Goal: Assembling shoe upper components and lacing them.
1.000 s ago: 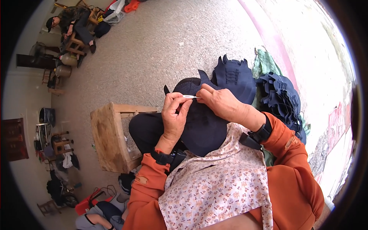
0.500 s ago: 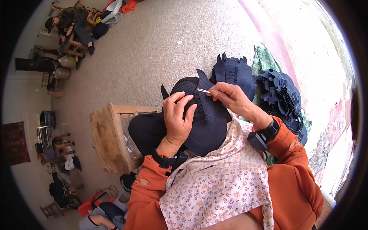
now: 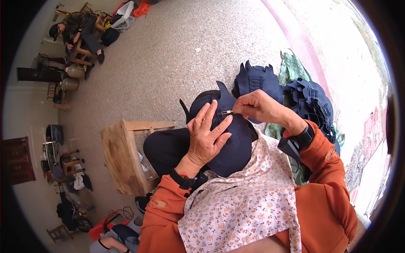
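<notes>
**Navy mesh cap piece on my lap, tool pinched above it**

Navy mesh fabric, a cap piece (image 3: 228,143) with pointed tabs, lies across my lap over the floral apron (image 3: 240,206). My left hand (image 3: 206,137) rests flat on it, fingers spread and released, pressing the cloth down. My right hand (image 3: 261,109) has its grip clenched on a small thin metal tool (image 3: 227,112), thumb and forefinger pinching it just above my left fingertips. A stack of dark blue cap pieces (image 3: 257,82) sits on the floor beyond my right hand, with more (image 3: 314,105) heaped near my right forearm. A wooden stool (image 3: 126,156) stands by my left knee
</notes>
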Action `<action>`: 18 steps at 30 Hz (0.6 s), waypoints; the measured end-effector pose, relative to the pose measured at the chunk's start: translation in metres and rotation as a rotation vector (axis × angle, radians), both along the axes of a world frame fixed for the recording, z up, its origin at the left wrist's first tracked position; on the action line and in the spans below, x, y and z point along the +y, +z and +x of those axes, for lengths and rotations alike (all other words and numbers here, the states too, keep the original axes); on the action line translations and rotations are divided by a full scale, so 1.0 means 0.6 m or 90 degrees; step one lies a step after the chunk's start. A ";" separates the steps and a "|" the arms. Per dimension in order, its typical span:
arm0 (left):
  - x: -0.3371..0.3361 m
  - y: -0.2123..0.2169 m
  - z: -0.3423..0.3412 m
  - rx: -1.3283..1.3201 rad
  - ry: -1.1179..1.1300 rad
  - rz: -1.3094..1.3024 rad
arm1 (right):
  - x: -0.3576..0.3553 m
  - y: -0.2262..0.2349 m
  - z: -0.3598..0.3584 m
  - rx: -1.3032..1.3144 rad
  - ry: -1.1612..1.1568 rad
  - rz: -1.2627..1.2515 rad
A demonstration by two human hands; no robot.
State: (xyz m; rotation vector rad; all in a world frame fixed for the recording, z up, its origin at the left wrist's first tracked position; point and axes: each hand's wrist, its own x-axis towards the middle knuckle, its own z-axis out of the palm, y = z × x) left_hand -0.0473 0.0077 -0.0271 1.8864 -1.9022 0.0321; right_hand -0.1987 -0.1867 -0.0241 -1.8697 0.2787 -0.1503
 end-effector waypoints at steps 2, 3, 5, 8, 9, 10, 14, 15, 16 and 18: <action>-0.003 -0.001 0.003 0.031 -0.011 -0.004 | -0.006 0.000 0.009 0.022 0.021 0.011; -0.004 -0.001 0.004 0.032 -0.011 -0.004 | -0.004 -0.007 0.012 0.023 0.020 0.011; -0.006 -0.002 0.005 0.050 -0.014 -0.001 | 0.007 -0.023 0.014 -0.146 -0.025 -0.215; -0.006 -0.005 0.005 0.065 0.004 -0.002 | 0.031 0.002 0.014 -0.140 -0.034 -0.483; -0.006 -0.005 0.005 0.065 0.003 -0.004 | 0.033 -0.009 0.014 -0.157 -0.055 -0.429; -0.006 -0.005 0.005 0.067 0.000 -0.009 | 0.027 -0.017 0.015 -0.157 -0.056 -0.431; -0.006 -0.003 0.007 0.073 -0.023 -0.004 | 0.009 -0.026 0.018 0.039 0.000 0.176; -0.006 -0.002 0.007 0.074 -0.021 -0.003 | 0.010 -0.013 0.016 -0.067 0.008 -0.129; -0.007 0.002 0.006 0.077 -0.019 0.004 | 0.011 0.002 0.014 -0.175 0.017 -0.434; -0.008 0.006 0.004 0.079 -0.018 0.010 | 0.018 0.013 0.024 -0.177 0.036 -0.495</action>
